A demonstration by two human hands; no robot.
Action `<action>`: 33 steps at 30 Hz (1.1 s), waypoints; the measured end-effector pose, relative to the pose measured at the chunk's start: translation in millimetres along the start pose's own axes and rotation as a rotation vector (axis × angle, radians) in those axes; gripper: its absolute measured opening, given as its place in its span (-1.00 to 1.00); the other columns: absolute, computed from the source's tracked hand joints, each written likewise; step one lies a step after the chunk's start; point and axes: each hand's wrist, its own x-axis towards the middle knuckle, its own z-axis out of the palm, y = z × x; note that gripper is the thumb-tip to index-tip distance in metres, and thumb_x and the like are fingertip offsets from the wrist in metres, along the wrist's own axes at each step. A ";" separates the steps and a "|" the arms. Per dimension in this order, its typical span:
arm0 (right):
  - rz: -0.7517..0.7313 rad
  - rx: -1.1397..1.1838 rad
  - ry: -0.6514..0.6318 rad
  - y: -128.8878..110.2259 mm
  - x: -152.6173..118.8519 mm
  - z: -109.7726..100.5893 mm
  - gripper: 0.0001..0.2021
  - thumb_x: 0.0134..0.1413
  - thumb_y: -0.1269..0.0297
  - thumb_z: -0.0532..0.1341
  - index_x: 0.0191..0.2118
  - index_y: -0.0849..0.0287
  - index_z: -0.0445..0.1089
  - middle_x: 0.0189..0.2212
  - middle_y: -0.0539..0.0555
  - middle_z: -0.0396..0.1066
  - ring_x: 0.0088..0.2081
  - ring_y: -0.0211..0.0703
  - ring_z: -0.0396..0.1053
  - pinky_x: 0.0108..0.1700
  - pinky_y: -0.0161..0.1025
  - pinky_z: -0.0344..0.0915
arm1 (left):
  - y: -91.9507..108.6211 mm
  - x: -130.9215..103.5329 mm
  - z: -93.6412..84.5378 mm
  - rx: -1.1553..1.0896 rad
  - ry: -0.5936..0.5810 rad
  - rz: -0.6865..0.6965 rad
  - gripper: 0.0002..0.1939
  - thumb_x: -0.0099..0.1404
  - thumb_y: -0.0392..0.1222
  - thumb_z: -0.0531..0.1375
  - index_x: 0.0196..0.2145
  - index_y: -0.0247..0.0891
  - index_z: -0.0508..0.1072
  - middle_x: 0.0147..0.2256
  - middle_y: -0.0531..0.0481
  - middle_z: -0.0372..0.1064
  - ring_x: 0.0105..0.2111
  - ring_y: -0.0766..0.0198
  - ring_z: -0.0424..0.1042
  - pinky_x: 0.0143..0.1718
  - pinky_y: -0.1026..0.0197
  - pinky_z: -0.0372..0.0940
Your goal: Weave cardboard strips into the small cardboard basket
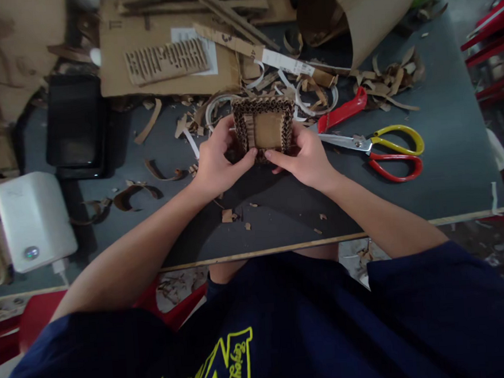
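Observation:
A small square cardboard box (269, 129) with thick corrugated walls is held between both hands above the dark tabletop, its hollow side facing me. My left hand (221, 161) grips its left side, thumb on the lower edge. On the right side, my right hand (309, 155) holds it the same way, its thumb close to the other. The fingers behind the box are partly hidden. Just right of my right hand lie scissors (367, 145) with one yellow and one red handle, and a red-handled cutter (342, 111).
Cardboard scraps and curled strips (393, 81) litter the table (454, 180). Tape rolls (318, 97) lie behind the box. A corrugated piece (166, 61) rests on a flat cardboard sheet (114, 66). Leftward are a black device (74, 121) and a white corded box (33, 218). A cardboard tube (377, 7) stands at the back.

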 end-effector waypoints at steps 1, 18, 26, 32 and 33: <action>0.003 0.005 -0.012 -0.7 -0.2 0.3 -0.40 -0.08 -0.19 0.40 0.02 0.00 0.35 -0.10 0.08 0.55 -0.26 0.00 0.56 -0.40 -0.04 0.62 | -2.0 -0.4 0.8 -0.007 0.008 -0.013 -0.25 0.36 0.27 0.11 0.34 -0.06 -0.04 0.01 -0.17 0.44 0.00 -0.01 0.53 -0.05 -0.06 0.48; 0.182 0.081 -0.015 -28.9 -6.9 4.0 -0.49 -0.09 0.13 0.39 0.02 0.11 0.35 -0.18 0.07 0.49 -0.45 -0.19 0.47 -0.54 -0.13 0.61 | -0.2 2.5 8.5 -0.324 0.094 -0.003 -0.36 0.32 0.11 0.26 0.21 -0.10 0.11 -0.19 -0.07 0.48 -0.31 0.20 0.58 -0.36 0.20 0.53; 0.149 0.017 -0.024 -24.2 -4.7 -1.3 -0.55 -0.11 0.15 0.35 -0.04 0.12 0.37 -0.20 0.08 0.50 -0.41 -0.11 0.51 -0.50 -0.06 0.62 | -1.1 1.3 11.1 -0.319 0.071 -0.001 -0.27 0.28 0.22 0.28 0.22 -0.11 0.08 -0.09 -0.15 0.44 -0.14 0.07 0.58 -0.24 0.11 0.54; 0.136 -0.021 -0.013 -25.2 -6.3 -1.9 -0.60 0.00 0.15 0.29 -0.01 0.09 0.39 -0.20 0.08 0.52 -0.48 -0.12 0.51 -0.57 -0.09 0.56 | 7.0 4.6 -3.4 -0.098 0.257 0.057 -0.38 0.39 0.04 0.21 0.29 0.04 0.04 0.05 -0.14 0.35 -0.10 0.15 0.51 -0.25 0.18 0.48; 0.146 -0.008 -0.016 -26.0 -6.9 -1.9 -0.58 0.02 0.13 0.29 0.03 0.09 0.37 -0.19 0.09 0.52 -0.46 -0.10 0.53 -0.57 -0.09 0.55 | 7.7 5.4 -6.4 -0.033 0.308 0.090 -0.45 0.39 -0.01 0.22 0.26 0.04 0.13 0.08 -0.14 0.32 -0.06 0.14 0.49 -0.23 0.17 0.47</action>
